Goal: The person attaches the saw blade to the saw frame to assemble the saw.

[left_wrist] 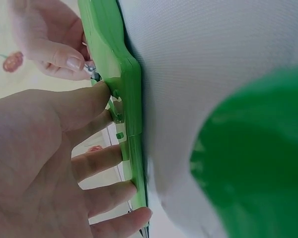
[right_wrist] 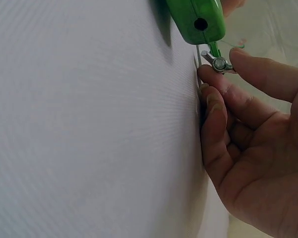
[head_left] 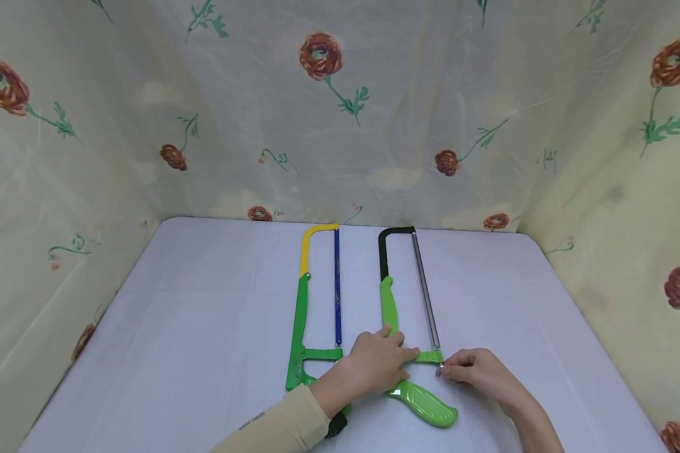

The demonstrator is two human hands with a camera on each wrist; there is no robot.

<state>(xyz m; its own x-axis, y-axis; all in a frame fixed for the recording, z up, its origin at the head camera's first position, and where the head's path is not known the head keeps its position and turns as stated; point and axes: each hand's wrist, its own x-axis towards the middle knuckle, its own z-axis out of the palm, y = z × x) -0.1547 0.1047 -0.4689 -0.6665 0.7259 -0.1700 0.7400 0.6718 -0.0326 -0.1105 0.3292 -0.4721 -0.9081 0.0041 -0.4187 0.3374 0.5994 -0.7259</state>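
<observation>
A hacksaw [head_left: 427,404] with a light green handle and black front frame lies flat on the table, its grey blade [head_left: 426,292] to the right. My left hand [head_left: 376,362] presses down on its green frame with fingers spread, as the left wrist view also shows. At the near end of the blade, my right hand [head_left: 481,374] pinches the metal wing nut [right_wrist: 219,63] between thumb and index finger. The other right fingers are curled close to the table. Part of the green frame is hidden under my left hand.
Left of it lies a second hacksaw [head_left: 298,321] with a yellow front frame and blue blade [head_left: 337,286]; my left forearm covers part of its handle. The white table [head_left: 215,327] is enclosed by flower-patterned curtains [head_left: 396,145] at the back and sides.
</observation>
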